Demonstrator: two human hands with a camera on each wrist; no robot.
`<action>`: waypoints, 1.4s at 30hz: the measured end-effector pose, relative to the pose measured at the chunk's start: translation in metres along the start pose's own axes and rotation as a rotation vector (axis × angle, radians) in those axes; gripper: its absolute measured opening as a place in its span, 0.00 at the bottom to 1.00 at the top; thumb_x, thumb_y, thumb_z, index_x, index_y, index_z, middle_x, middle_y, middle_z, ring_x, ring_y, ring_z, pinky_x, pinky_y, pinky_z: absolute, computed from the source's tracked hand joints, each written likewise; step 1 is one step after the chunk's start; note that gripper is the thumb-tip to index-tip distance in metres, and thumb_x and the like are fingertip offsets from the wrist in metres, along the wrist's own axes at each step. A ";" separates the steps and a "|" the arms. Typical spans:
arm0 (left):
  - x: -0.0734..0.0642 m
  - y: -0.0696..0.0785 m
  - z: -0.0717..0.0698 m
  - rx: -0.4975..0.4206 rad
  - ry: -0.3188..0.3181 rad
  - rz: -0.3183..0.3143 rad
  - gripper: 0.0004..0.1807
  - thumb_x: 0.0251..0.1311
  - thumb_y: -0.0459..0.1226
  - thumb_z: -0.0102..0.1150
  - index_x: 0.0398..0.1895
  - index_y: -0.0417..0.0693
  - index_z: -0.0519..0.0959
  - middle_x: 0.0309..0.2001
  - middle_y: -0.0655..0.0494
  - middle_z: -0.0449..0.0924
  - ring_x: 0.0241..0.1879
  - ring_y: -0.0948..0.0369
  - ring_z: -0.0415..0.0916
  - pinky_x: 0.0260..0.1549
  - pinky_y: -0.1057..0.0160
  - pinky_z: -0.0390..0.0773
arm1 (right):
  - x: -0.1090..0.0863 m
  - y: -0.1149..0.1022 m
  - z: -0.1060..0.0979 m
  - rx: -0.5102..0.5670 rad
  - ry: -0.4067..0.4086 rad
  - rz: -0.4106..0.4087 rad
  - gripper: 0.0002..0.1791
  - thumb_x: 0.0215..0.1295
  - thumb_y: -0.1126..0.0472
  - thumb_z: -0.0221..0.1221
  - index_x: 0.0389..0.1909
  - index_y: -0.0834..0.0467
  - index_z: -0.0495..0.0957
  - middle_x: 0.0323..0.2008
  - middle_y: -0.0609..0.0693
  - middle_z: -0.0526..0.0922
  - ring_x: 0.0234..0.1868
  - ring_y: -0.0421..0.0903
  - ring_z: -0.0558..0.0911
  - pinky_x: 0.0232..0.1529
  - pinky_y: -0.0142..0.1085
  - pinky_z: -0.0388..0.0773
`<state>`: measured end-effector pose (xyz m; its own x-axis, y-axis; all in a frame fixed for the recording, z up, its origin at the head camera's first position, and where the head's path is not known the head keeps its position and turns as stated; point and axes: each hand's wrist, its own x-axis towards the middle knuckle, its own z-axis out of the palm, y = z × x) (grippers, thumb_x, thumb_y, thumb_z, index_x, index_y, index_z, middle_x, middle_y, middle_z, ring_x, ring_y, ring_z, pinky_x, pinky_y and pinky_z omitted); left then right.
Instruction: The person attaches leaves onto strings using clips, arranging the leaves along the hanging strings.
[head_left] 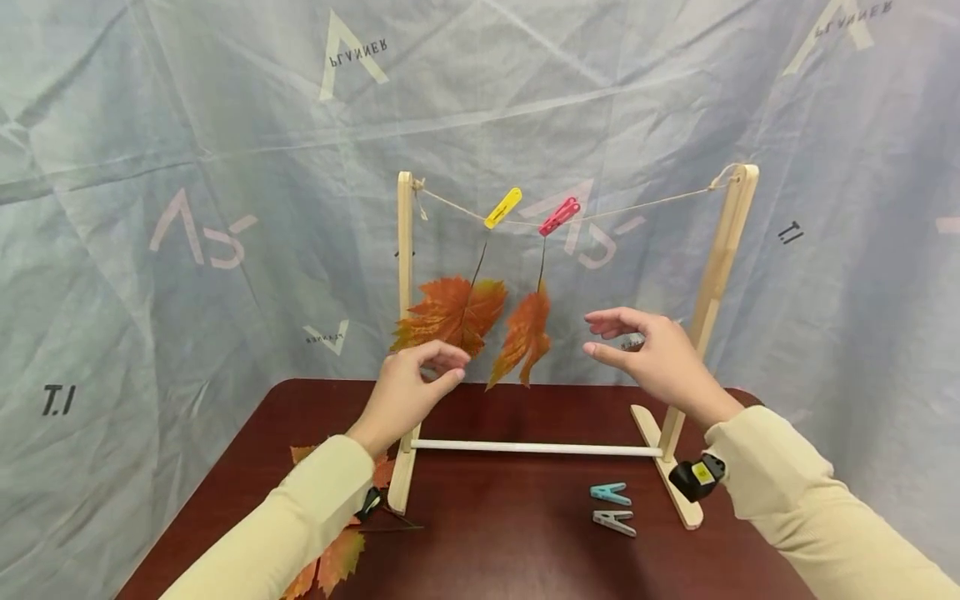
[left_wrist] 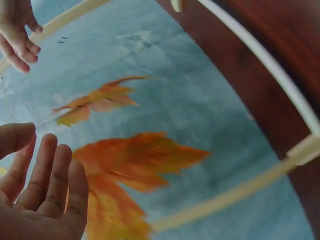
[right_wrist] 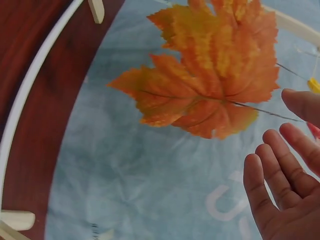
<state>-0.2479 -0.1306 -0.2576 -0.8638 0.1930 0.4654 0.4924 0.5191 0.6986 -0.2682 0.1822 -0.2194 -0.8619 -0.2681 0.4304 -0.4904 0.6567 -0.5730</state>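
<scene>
Two orange maple-like leaves hang by their stems from a string [head_left: 645, 205] on a wooden frame. A yellow clothespin [head_left: 502, 208] is above the left leaf [head_left: 453, 312]; a red clothespin [head_left: 559, 217] grips the string above the right leaf [head_left: 525, 333]. My left hand [head_left: 412, 379], its fingers loosely bent, is in front of the left leaf and holds nothing. To the right of the leaves, my right hand [head_left: 652, 354] hovers with fingers extended and thumb apart, also holding nothing. In the right wrist view a leaf [right_wrist: 200, 95] hangs beyond the fingers.
A blue clothespin [head_left: 610, 493] and a grey clothespin [head_left: 614, 522] lie on the dark red table [head_left: 510, 533]. More leaves [head_left: 341, 558] lie at the left, partly under my left sleeve. The frame's white crossbar [head_left: 536, 448] joins its wooden posts [head_left: 716, 283]. A grey printed cloth [head_left: 247, 208] hangs behind.
</scene>
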 end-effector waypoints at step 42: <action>-0.108 -0.138 -0.003 0.233 -0.394 -0.122 0.08 0.59 0.32 0.71 0.41 0.45 0.85 0.34 0.61 0.84 0.34 0.61 0.81 0.34 0.59 0.80 | -0.098 0.110 0.067 0.143 -0.150 0.233 0.20 0.66 0.56 0.68 0.56 0.59 0.83 0.40 0.46 0.87 0.42 0.40 0.83 0.46 0.43 0.77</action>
<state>-0.2224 -0.2255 -0.4024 -0.9106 0.3972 0.1146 0.3870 0.7216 0.5740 -0.2468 0.2334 -0.3715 -0.9576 -0.2298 0.1738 -0.2809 0.6101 -0.7408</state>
